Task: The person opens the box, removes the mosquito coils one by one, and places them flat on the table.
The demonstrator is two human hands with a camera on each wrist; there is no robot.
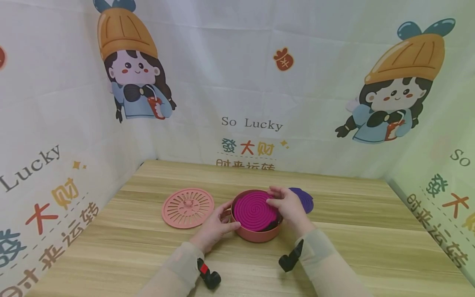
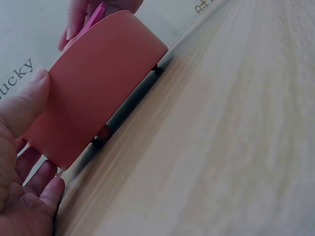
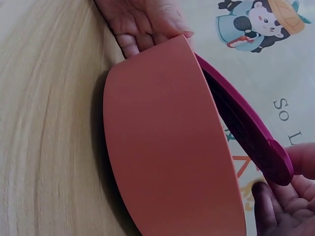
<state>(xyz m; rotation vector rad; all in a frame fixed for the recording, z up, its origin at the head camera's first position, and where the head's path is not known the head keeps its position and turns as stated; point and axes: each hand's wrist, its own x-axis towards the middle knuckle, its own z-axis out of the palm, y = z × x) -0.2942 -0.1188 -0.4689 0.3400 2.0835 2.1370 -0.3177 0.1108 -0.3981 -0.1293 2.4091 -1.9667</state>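
Observation:
A magenta mosquito coil (image 1: 256, 210), wound in a spiral, sits in the mouth of a round coral-pink box (image 1: 257, 236). In the right wrist view the coil (image 3: 246, 118) is tilted, its near edge raised above the box's rim. My right hand (image 1: 291, 206) pinches that raised edge between thumb and fingers. On the box's left side, my left hand (image 1: 215, 227) grips the wall, thumb near the rim and fingers around the side. Something dark shows inside the box under the coil, mostly hidden. The box stands on small dark feet in the left wrist view.
A pink slotted round lid (image 1: 188, 208) with a small knob lies left of the box. Behind my right hand lies a purple coil (image 1: 305, 200), partly covered. The wooden table (image 1: 352, 222) meets printed cloth walls (image 1: 315, 103) at the back and sides.

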